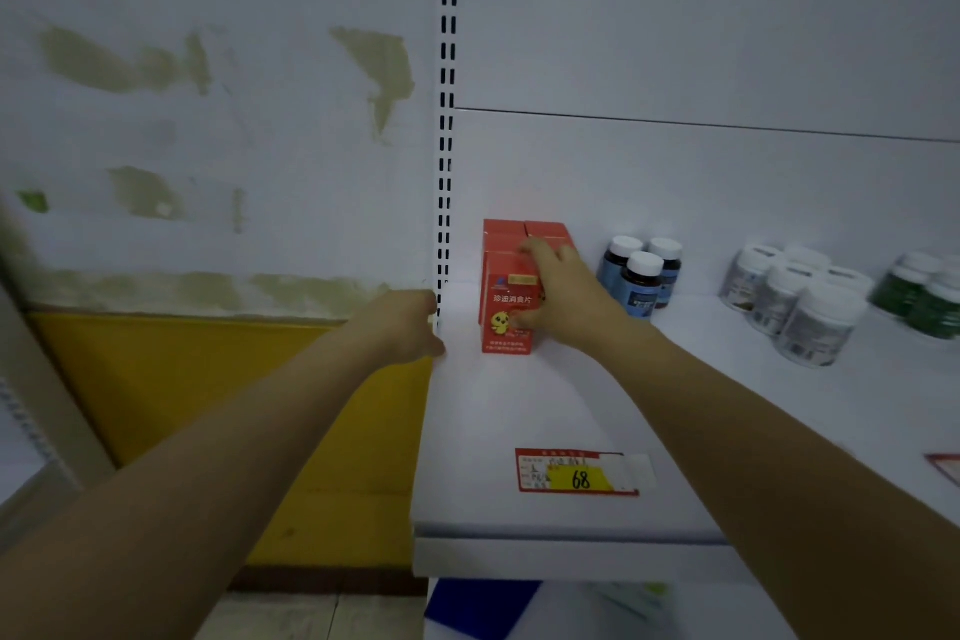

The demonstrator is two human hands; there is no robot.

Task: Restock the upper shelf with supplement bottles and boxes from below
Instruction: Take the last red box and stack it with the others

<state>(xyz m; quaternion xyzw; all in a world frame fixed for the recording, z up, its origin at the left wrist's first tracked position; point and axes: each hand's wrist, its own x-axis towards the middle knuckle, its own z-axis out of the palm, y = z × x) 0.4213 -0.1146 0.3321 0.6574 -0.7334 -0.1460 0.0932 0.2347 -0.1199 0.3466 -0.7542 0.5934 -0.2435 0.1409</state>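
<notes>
My right hand (556,291) grasped the front red box (506,322), at 9 o'clock from the blue-labelled bottles (641,276), probably squaring it against those behind; my left hand (410,322), grip unclear, met the shelf (519,405) edge.

Left: a plastered wall (208,130), white paint flaked away in olive-green patches. Below it runs a yellow band (182,405), closed at its foot by a dark strip (332,579); beneath that lies a pale floor (311,613), partly blurred. Centre: a white upright post (448,68) with paired rows of dark slots marks the left end of a shelving unit. Right: its plain white back panel (701,16), crossed by a thin horizontal seam (701,124), rises behind a white shelf (519,405). Lighting is dim and even, with a cool bluish cast.
</notes>
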